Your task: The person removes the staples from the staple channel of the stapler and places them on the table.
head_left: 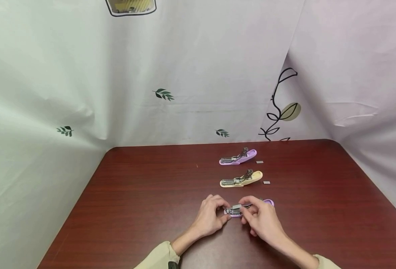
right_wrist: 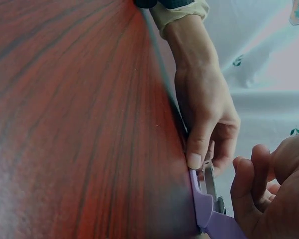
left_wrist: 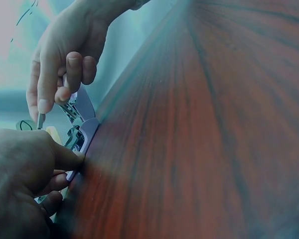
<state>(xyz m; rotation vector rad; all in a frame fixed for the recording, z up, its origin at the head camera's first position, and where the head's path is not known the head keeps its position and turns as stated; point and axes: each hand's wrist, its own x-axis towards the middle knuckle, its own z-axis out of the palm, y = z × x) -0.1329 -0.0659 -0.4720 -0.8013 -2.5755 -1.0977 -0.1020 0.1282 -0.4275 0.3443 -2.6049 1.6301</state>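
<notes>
A lilac stapler point(head_left: 268, 202) lies opened out on the table, nearest to the person, its metal parts facing up. My left hand point(head_left: 210, 215) pinches its left end between thumb and fingers, and the right wrist view shows that thumb on the lilac body point(right_wrist: 204, 206). Above the metal channel, my right hand point(head_left: 264, 220) pinches a small grey strip of staples point(head_left: 237, 206) between thumb and index finger. In the left wrist view the strip point(left_wrist: 41, 121) appears edge-on. The right hand covers the stapler's middle in the head view.
Farther back lie an opened yellow stapler point(head_left: 257, 176) and another opened lilac stapler point(head_left: 251, 154). Right of each rests a small grey staple strip, one point(head_left: 266, 182) by the yellow and one point(head_left: 259, 162) by the lilac. A pale printed curtain point(head_left: 191, 74) hangs behind the brown table point(head_left: 144, 186).
</notes>
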